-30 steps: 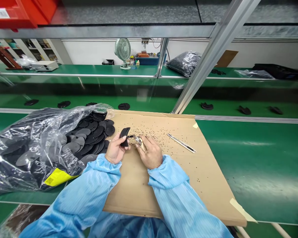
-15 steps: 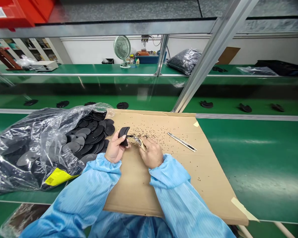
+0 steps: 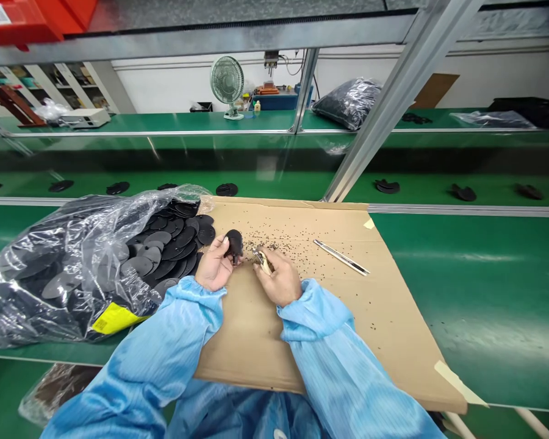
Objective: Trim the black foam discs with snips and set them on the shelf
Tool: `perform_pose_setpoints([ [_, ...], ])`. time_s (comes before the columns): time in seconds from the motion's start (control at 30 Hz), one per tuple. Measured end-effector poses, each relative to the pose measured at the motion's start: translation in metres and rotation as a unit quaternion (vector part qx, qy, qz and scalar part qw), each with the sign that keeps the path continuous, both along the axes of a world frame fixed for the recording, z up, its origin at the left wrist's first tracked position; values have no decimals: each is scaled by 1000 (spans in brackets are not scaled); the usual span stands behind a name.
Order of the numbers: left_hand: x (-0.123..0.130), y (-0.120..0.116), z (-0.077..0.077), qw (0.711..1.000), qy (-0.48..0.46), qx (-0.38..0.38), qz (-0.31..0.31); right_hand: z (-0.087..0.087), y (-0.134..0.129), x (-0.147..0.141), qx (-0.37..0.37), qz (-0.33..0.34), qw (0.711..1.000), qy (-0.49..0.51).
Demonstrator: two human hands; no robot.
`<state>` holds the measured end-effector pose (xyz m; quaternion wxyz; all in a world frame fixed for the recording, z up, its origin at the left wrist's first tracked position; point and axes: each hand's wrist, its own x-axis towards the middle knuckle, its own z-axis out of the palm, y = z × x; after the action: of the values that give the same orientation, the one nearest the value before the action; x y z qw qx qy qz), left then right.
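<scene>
Between the fingers of my left hand (image 3: 215,267) is a black plastic disc (image 3: 234,243), held up over the cardboard sheet (image 3: 242,341). My right hand (image 3: 280,277) is closed around a small pair of cutting pliers (image 3: 261,261) with pale handles. Their metal jaws point toward the disc, with a small gap between. Small black scraps (image 3: 274,238) lie scattered on the cardboard around and beyond the pliers. To the left, a clear plastic bag (image 3: 77,262) spills a heap of similar black discs (image 3: 165,244) beside my left hand.
A craft knife (image 3: 341,257) lies on the cardboard to the right. Beyond the cardboard, several black parts (image 3: 227,189) sit spaced out along a green belt (image 3: 274,183). A metal post (image 3: 393,103) slants up at the right; a fan (image 3: 227,82) stands on the far shelf.
My left hand has turned the disc so that more of its flat face shows. The pliers have drawn back to the right, away from the disc. The view has shifted slightly.
</scene>
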<state>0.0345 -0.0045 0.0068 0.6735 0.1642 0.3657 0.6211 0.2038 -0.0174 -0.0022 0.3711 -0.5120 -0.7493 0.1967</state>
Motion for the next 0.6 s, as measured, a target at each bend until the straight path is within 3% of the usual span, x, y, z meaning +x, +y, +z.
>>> perform_pose_setpoints([
  [0.23,-2,-3,6,992,-65,-29,-103,-3,-6,-4,29,60,991,-112],
  [0.6,0,-4,4,991,-12,-41,-130,2,-7,-4,-6,97,981,-170],
])
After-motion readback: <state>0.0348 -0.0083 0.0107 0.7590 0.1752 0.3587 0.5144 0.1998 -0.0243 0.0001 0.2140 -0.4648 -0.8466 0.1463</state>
